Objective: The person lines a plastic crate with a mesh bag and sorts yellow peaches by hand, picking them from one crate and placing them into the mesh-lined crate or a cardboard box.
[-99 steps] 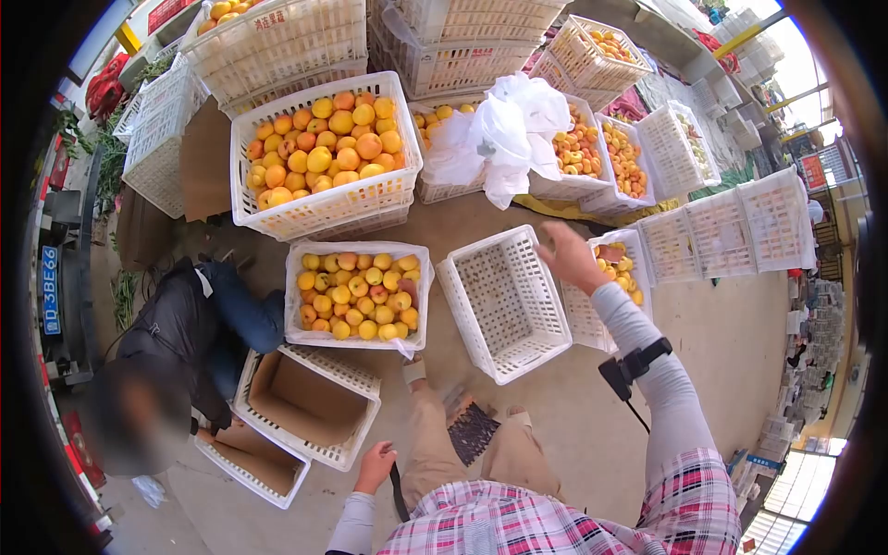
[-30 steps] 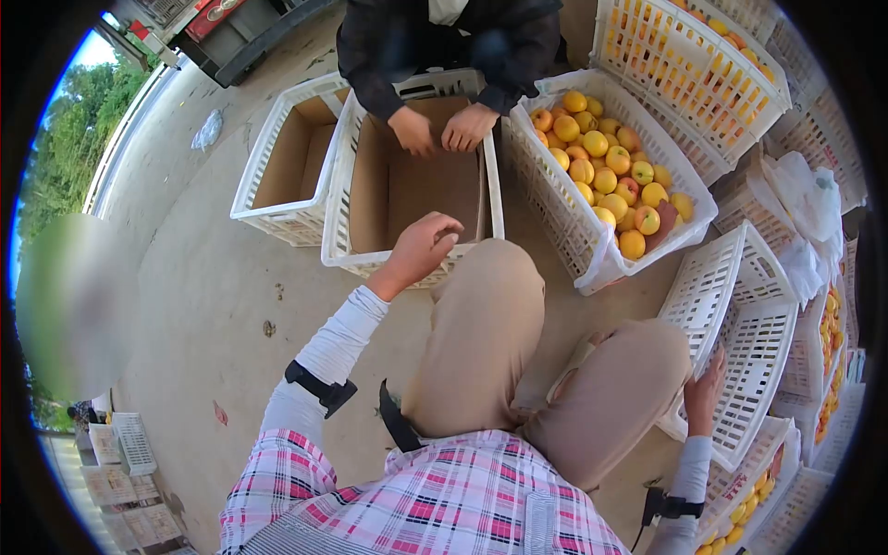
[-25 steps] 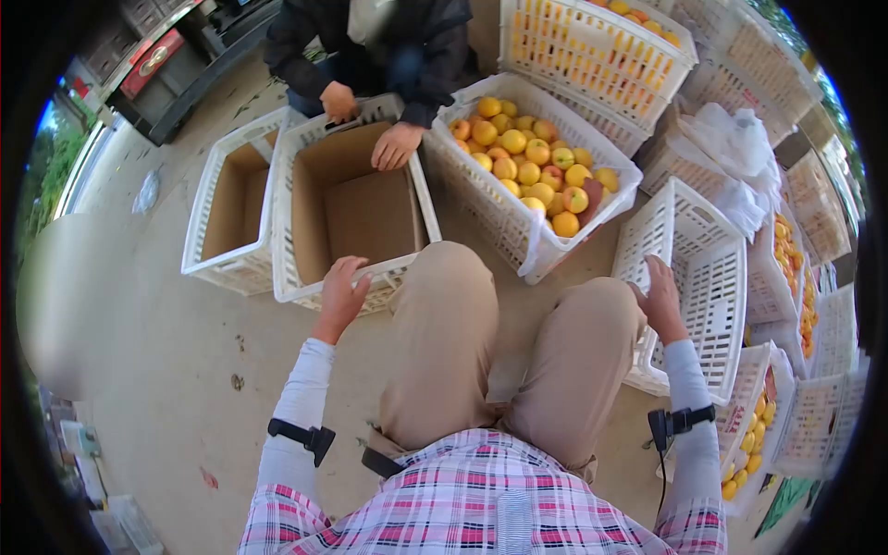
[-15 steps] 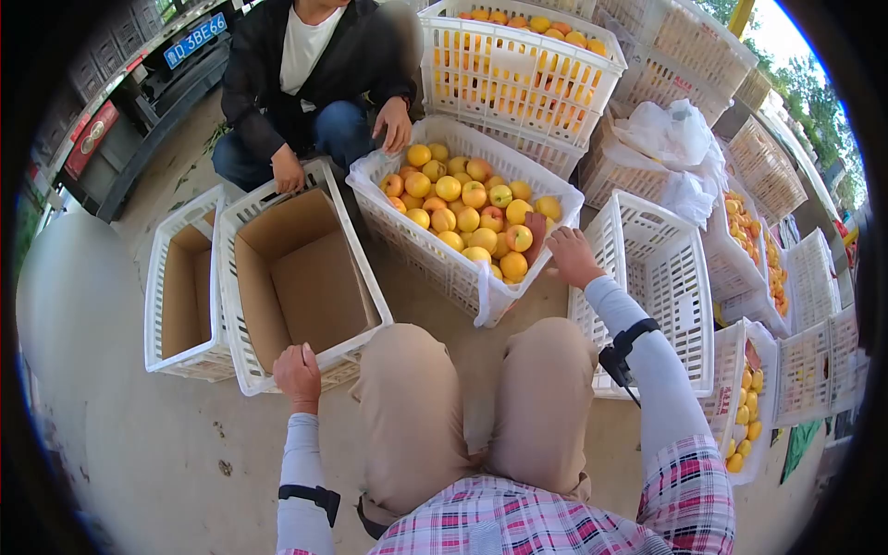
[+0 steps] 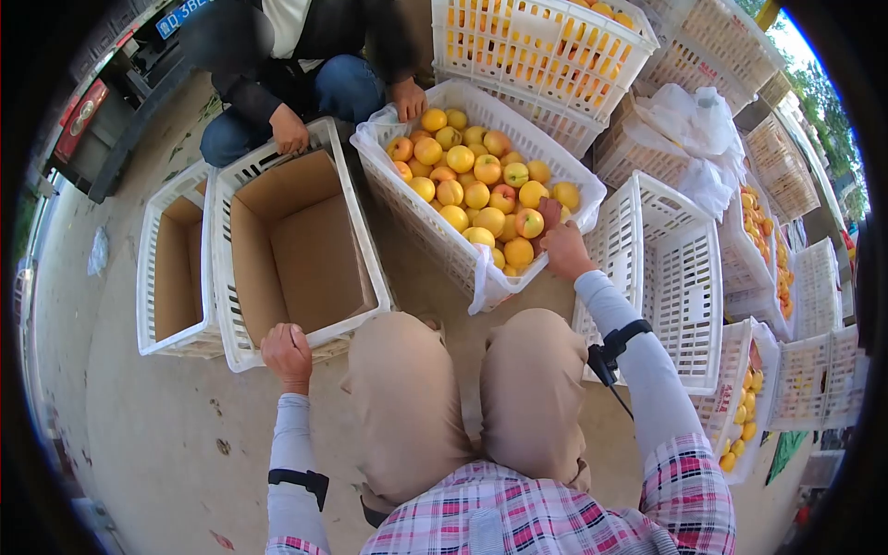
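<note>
Fruit (image 5: 476, 194), round, yellow and red-blushed, heaps the white slatted plastic crate (image 5: 407, 215) just beyond the person's knees (image 5: 407, 370). The right hand (image 5: 561, 247) lies at its near right corner, with the fingers stretched in among the top pieces; whether they close on one I cannot tell. Each piece looks light, smooth and easily bruised, best cupped from above, while the loaded crate looks heavy. The left hand (image 5: 287, 354) is curled over the near rim of a cardboard-lined white plastic crate (image 5: 219, 268) just beside it. A co-worker's hand (image 5: 407, 97) rests on the fruit crate's far corner, and an empty white slatted crate (image 5: 689, 277) crowds the right forearm.
</note>
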Available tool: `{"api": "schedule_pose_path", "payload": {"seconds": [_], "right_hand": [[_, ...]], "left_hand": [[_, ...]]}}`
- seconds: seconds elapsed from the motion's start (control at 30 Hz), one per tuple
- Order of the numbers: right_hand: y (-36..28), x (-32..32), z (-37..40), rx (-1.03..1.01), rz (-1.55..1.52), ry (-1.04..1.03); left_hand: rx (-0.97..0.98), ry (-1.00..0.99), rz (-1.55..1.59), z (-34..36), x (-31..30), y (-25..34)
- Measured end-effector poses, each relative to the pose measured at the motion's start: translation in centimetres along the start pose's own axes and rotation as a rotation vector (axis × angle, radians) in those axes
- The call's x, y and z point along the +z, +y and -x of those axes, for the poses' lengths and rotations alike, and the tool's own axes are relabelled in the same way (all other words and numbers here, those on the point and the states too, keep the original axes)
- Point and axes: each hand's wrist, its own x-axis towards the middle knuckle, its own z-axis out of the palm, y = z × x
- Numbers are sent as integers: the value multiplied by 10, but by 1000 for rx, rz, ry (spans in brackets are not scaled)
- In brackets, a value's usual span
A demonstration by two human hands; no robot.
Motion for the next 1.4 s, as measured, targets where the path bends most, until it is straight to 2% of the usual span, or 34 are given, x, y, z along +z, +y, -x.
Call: {"api": "schedule_pose_path", "payload": {"seconds": [0.07,0.2,0.3,0.37,0.4,0.47,0.53,0.6,0.67,0.73,0.8,0.87,0.9,0.97,1.0,1.07,1.1,1.13,1.2,1.23,1.27,1.3,1.33,1.37,1.4], "right_hand": [[-26,-7,7,85,11,-37],[-94,-27,12,187,-167,-162],[-115,-32,8,123,-355,-230],[-114,-27,3,-163,-403,-149],[-110,-32,9,-152,-409,-132],[-95,-45,38,-80,-998,319],[-68,-54,75,48,-846,571],[-47,-54,123,347,-572,667],[-29,-48,175,655,-311,544],[-19,-13,223,875,-217,423],[-22,3,252,1056,-469,-44],[-28,18,259,1012,-690,-20],[-23,19,262,1042,-686,-6],[-19,23,266,851,-743,102],[-16,24,268,868,-742,107],[-10,28,279,719,-759,43],[-1,19,287,647,-788,-91],[12,11,294,668,-785,-97],[49,-5,300,434,-1083,-304],[72,-14,295,537,-1145,-293],[91,-22,288,699,-1142,-102],[110,-27,278,855,-1125,92],[139,-13,265,896,-972,252],[167,-1,252,899,-815,393],[195,-2,234,970,-696,397]], "left_hand": [[-4,0,8,-3,2,-4],[27,-17,15,-8,3,-7],[10,-49,3,-6,-1,-6],[9,-109,-8,-3,0,-13],[27,-98,-11,-6,-3,-16],[-88,-312,57,-8,-7,-21],[-139,-353,155,-17,-12,-17],[-217,-243,442,-26,-9,-15],[-198,-264,510,-56,-21,2],[-133,-290,563,-91,-24,17],[-248,-435,738,-128,-38,55],[-153,-588,818,-155,-57,103],[-79,-668,810,-160,-62,124],[10,-836,766,-160,-77,160],[117,-902,666,-161,-88,175],[285,-917,524,-152,-102,183],[304,-911,534,-147,-109,181],[289,-885,526,-139,-116,177],[289,-790,526,-120,-124,168],[302,-720,535,-114,-124,165],[304,-736,540,-107,-123,165],[209,-654,525,-102,-122,166],[115,-571,507,-99,-121,164],[116,-580,511,-98,-118,160],[99,-587,526,-99,-115,154]]}}
